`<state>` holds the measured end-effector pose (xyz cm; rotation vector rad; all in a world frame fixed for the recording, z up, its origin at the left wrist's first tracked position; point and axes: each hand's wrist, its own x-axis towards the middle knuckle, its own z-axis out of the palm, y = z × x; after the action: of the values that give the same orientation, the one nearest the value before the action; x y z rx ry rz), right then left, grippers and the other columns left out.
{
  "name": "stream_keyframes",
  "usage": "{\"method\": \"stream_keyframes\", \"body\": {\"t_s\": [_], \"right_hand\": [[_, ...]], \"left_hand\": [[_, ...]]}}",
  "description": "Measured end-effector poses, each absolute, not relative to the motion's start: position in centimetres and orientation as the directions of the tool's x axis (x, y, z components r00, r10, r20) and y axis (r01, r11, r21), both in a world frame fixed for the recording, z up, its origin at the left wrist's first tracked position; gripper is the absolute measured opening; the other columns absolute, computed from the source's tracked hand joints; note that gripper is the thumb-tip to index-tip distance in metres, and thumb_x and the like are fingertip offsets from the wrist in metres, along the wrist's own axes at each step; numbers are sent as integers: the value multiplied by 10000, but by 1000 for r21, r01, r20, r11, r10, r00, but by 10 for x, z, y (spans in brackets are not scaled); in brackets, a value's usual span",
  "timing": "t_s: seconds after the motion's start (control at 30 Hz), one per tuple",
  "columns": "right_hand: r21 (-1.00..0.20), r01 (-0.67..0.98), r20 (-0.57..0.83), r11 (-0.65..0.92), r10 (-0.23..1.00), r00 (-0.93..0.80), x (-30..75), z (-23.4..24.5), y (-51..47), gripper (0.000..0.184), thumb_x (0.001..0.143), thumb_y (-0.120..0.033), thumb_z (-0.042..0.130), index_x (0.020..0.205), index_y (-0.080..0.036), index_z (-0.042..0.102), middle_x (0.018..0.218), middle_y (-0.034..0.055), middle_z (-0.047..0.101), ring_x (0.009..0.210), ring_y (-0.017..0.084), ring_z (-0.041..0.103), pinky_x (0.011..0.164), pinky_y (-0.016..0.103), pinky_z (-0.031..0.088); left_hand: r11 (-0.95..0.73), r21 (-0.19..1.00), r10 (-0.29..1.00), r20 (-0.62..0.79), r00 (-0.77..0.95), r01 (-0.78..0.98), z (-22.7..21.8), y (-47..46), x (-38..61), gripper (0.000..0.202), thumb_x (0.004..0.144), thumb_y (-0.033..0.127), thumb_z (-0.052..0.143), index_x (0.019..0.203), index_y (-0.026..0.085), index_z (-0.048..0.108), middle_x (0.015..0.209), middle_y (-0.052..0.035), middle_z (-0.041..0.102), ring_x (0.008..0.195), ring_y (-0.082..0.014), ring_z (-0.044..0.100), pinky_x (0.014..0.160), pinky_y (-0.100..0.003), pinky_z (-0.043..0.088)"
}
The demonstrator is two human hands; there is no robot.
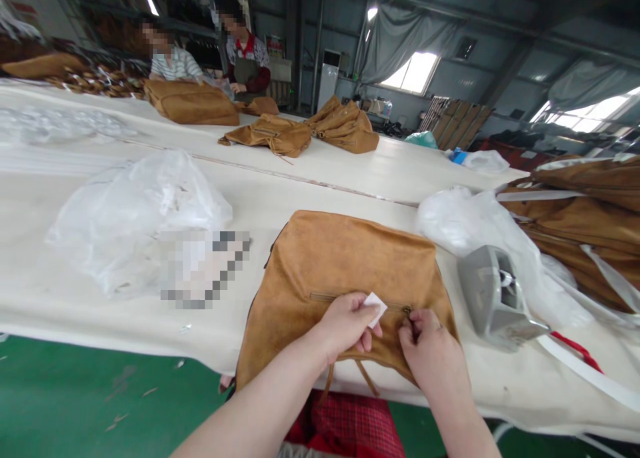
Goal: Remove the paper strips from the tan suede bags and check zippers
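A tan leather bag [350,251] lies flat in front of me at the table's near edge, with a zipper [323,298] running across its face. Between the thumb and fingers of my left hand [347,321] is a small white paper tag [375,309], held just over the zipper line. My right hand [427,345] pinches the zipper pull [407,311] at the zipper's right end. Two thin leather strings [367,378] hang from the bag's lower edge.
A grey tape dispenser [493,298] stands right of the bag, beside clear plastic bags [465,218] and stacked brown bags [590,218]. More plastic [145,211] lies left. Across the table are other tan bags [280,135] and two people [247,58].
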<state>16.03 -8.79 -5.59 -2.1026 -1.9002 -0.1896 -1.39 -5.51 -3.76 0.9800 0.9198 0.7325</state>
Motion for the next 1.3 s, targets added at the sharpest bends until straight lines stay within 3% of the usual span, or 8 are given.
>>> {"method": "stream_keyframes", "body": {"t_s": [0.13,0.23,0.4,0.67,0.87,1.07,1.3], "right_hand": [[-62,998,366,-30,929,50,159,-59,-88,81,885,-240,470,916,-183,517,780,62,694,628,205,663,533,285,381],[-46,995,418,83,906,-56,162,-61,-93,93,903,-246,432,891,-186,501,732,65,675,620,221,662,543,297,402],[-125,970,476,206,871,-123,166,-61,-113,165,953,-293,373,882,-201,490,704,51,670,562,206,639,508,300,399],[-200,960,542,194,839,-57,157,-62,-122,229,977,-337,376,936,-187,543,794,61,685,633,209,666,573,310,450],[-271,914,516,302,847,-127,144,-62,-118,200,971,-265,375,946,-187,557,818,59,694,663,194,665,589,298,462],[-379,878,533,292,845,-51,145,-52,-123,199,960,-302,432,951,-200,602,836,54,698,700,187,669,649,295,483],[-395,880,537,262,843,-10,141,-55,-125,242,945,-366,472,917,-202,649,823,52,723,672,187,676,634,288,479]], "left_hand": [[377,925,872,-336,356,-52,-45,-58,-8,243,877,374,429,743,175,474,520,41,543,330,-64,464,317,-143,334],[319,948,889,-302,345,9,-46,-64,-10,228,871,361,453,746,173,487,548,35,563,348,-64,475,332,-147,355],[277,961,886,-262,383,15,-40,-82,-25,266,826,411,530,716,169,526,552,33,574,442,-78,546,445,-165,441],[244,965,901,-261,347,94,-48,-91,-25,197,806,362,581,837,168,583,608,33,601,477,-101,566,484,-202,459],[-36,961,951,-52,306,276,-46,-91,-9,184,820,233,512,708,170,644,656,9,650,620,-126,599,590,-211,446],[-97,922,984,33,174,374,-41,-100,1,232,850,250,494,703,187,664,681,-7,673,626,-144,607,583,-225,419],[-30,974,992,1,126,223,-45,-97,14,242,853,218,476,777,185,703,794,-38,720,716,-171,655,661,-239,481]]}}
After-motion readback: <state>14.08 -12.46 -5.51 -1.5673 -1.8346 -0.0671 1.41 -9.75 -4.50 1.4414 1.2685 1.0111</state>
